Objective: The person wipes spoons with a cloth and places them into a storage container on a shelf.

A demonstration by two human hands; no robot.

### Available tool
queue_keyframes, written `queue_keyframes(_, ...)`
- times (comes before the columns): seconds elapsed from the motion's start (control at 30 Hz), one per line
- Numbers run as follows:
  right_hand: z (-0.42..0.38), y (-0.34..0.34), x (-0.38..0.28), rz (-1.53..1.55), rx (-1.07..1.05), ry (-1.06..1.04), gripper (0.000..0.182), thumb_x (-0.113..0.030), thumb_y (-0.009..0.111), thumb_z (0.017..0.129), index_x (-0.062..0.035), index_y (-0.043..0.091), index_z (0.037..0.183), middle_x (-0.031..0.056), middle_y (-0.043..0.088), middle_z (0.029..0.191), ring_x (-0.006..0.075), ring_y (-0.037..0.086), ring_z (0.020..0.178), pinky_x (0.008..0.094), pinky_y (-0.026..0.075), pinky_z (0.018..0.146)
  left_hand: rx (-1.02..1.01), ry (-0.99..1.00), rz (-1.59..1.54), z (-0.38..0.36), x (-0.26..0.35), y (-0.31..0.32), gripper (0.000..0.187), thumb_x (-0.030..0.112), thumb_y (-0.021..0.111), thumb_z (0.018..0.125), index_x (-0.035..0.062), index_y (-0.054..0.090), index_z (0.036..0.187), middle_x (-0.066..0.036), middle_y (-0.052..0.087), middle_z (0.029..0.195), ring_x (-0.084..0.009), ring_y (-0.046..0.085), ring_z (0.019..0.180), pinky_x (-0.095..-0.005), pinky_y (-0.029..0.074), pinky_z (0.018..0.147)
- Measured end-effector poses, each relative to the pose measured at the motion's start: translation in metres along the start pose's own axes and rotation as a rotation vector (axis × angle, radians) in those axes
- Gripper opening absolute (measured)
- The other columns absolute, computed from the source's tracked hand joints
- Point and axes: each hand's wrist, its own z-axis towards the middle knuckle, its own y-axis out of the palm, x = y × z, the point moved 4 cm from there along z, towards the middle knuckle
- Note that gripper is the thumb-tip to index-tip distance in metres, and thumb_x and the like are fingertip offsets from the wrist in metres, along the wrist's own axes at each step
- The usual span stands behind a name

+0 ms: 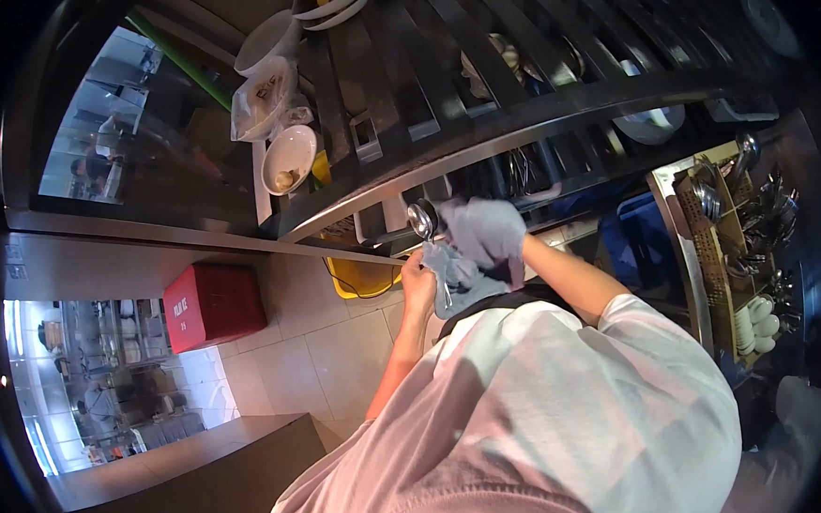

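Observation:
My left hand (416,283) is closed around the lower part of some metal spoons (422,220), whose shiny rounded bowls point up and away from me. A grey-blue cloth (456,276) hangs bunched against the spoons beside my left fingers. Grey-blue fabric also wraps my right hand (487,231), just right of the spoons; it is smeared by motion and its fingers are hidden. Both hands are in front of my waist, close to the edge of a slatted metal rack (377,196).
At right, a divided wooden box (734,267) holds metal cutlery and white spoons. A white oval dish (289,160) and plastic-wrapped food (262,102) stand at upper left. Below lie a yellow bin (357,280) and a red box (215,308). Blue crates (651,238) sit under the rack.

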Motion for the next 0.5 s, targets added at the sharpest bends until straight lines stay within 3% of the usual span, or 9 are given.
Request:
queue_keyframes(0.07, 0.014, 0.07, 0.006, -0.06, 0.325, -0.425, 0.013, -0.011, 0.05, 0.079, 0.0009, 0.056, 0.077, 0.015, 0.06, 0.069, 0.0261, 0.062, 0.061, 0.0356, 0.047, 0.055, -0.007, 0.022, 0.041, -0.001, -0.003, 0.006, 0.024, -0.005, 0.046, 0.079, -0.0043, 0.06, 0.099, -0.008, 0.063, 0.089, -0.0143, 0.057, 0.08, -0.026, 0.045, 0.072)
queue_keyframes(0.1, 0.012, 0.074, -0.002, -0.436, 0.319, -0.459, 0.012, -0.01, 0.052, 0.076, 0.0002, 0.056, 0.073, 0.0144, 0.058, 0.067, 0.0248, 0.061, 0.06, 0.0342, 0.046, 0.051, -0.008, 0.054, 0.083, 0.0, -0.002, 0.008, 0.023, -0.006, 0.046, 0.078, -0.0041, 0.058, 0.098, -0.008, 0.062, 0.088, -0.0144, 0.057, 0.08, -0.0263, 0.045, 0.072)
queue_keyframes(0.13, 0.013, 0.074, -0.003, -0.434, 0.321, -0.451, 0.012, -0.01, 0.052, 0.076, 0.0002, 0.056, 0.073, 0.0144, 0.058, 0.067, 0.0248, 0.061, 0.06, 0.0342, 0.046, 0.051, -0.009, 0.09, 0.127, 0.001, 0.0, 0.009, 0.022, -0.007, 0.046, 0.077, -0.0039, 0.057, 0.096, -0.008, 0.062, 0.087, -0.0145, 0.056, 0.079, -0.0266, 0.044, 0.072)
queue_keyframes(0.2, 0.025, 0.083, 0.01, 0.05, 0.164, -0.217, 0.02, -0.013, 0.055, 0.075, 0.0038, 0.055, 0.086, 0.0164, 0.055, 0.069, 0.0304, 0.06, 0.063, 0.0365, 0.047, 0.055, -0.016, 0.133, 0.128, 0.003, -0.003, 0.009, 0.022, -0.008, 0.044, 0.078, -0.0016, 0.05, 0.098, -0.009, 0.059, 0.092, -0.0142, 0.054, 0.085, -0.0257, 0.042, 0.076)
queue_keyframes(0.23, 0.029, 0.09, 0.011, -0.229, 0.162, -0.232, 0.016, -0.014, 0.056, 0.074, 0.0012, 0.057, 0.081, 0.0165, 0.055, 0.07, 0.0295, 0.059, 0.064, 0.0343, 0.048, 0.056, 0.007, 0.145, 0.193, 0.004, -0.004, 0.008, 0.023, -0.008, 0.042, 0.079, -0.001, 0.047, 0.1, -0.01, 0.057, 0.096, -0.0141, 0.052, 0.089, -0.0255, 0.041, 0.078)
queue_keyframes(0.27, 0.028, 0.084, 0.007, -0.231, 0.164, -0.232, 0.016, -0.014, 0.056, 0.074, 0.0012, 0.057, 0.081, 0.0165, 0.055, 0.07, 0.0295, 0.059, 0.064, 0.0343, 0.048, 0.056, 0.031, 0.156, 0.256, 0.004, -0.003, 0.008, 0.024, -0.009, 0.04, 0.08, -0.0003, 0.045, 0.102, -0.01, 0.055, 0.1, -0.014, 0.051, 0.093, -0.0253, 0.04, 0.081)
queue_keyframes(0.33, 0.02, 0.056, 0.005, -0.325, 0.52, -0.165, 0.01, -0.013, 0.056, 0.069, -0.0048, 0.058, 0.075, 0.0094, 0.055, 0.066, 0.0215, 0.057, 0.061, 0.03, 0.043, 0.049, 0.034, 0.104, 0.156, 0.004, -0.004, 0.011, 0.025, -0.009, 0.038, 0.081, -0.0004, 0.044, 0.104, -0.011, 0.053, 0.102, -0.0142, 0.05, 0.094, -0.0251, 0.04, 0.082)
queue_keyframes(0.37, 0.011, 0.034, 0.003, -0.319, 0.4, -0.231, 0.014, -0.015, 0.056, 0.068, -0.0052, 0.058, 0.078, 0.0095, 0.054, 0.064, 0.022, 0.057, 0.061, 0.0321, 0.043, 0.05, 0.04, 0.047, 0.058, 0.004, -0.007, 0.011, 0.027, -0.009, 0.037, 0.082, -0.0004, 0.043, 0.107, -0.011, 0.052, 0.103, -0.0144, 0.049, 0.096, -0.0249, 0.039, 0.083)
queue_keyframes(0.5, 0.002, 0.012, 0.006, -0.468, 0.454, -0.171, 0.018, -0.018, 0.057, 0.066, -0.0055, 0.059, 0.079, 0.0087, 0.056, 0.064, 0.0217, 0.057, 0.058, 0.0336, 0.043, 0.052, -0.111, 0.089, 0.063, -0.017, 0.006, 0.029, 0.025, -0.006, 0.04, 0.084, 0.0006, 0.043, 0.107, -0.008, 0.052, 0.099, -0.0155, 0.05, 0.093, -0.0257, 0.04, 0.084)
